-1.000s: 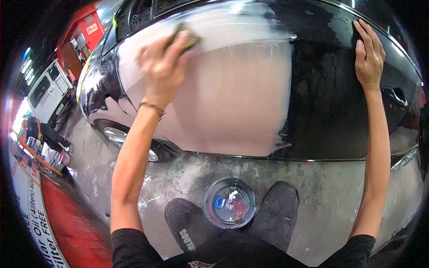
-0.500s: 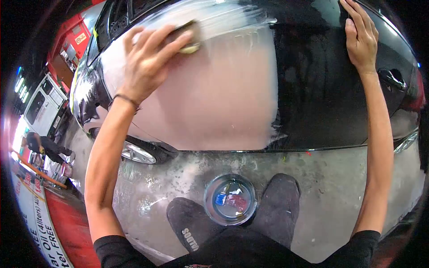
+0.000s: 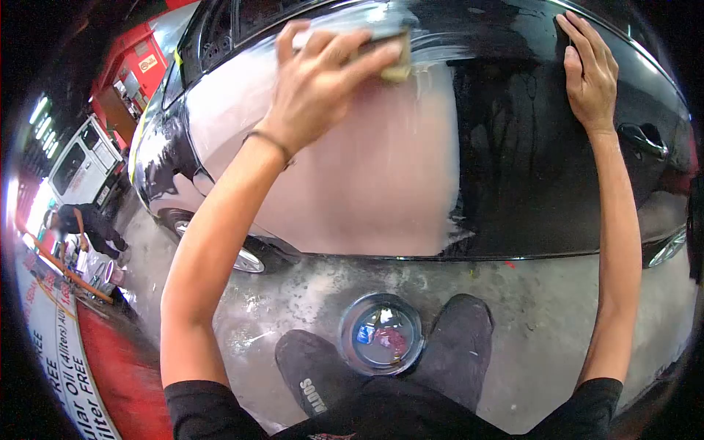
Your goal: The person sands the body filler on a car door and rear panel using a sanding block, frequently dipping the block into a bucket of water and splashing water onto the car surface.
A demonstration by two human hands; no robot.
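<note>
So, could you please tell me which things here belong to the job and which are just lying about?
In the job: pad in the left hand; car door; probably the basin, with its blue piece and pink piece.
Seemingly just about: white van; lettered sign; small red scrap.

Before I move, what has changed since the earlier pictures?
The left hand has swept the pad rightward along the pale patch, towards its dark edge. Nothing was grasped or released. The right hand stays on the black panel; the bucket remains between the feet.
</note>
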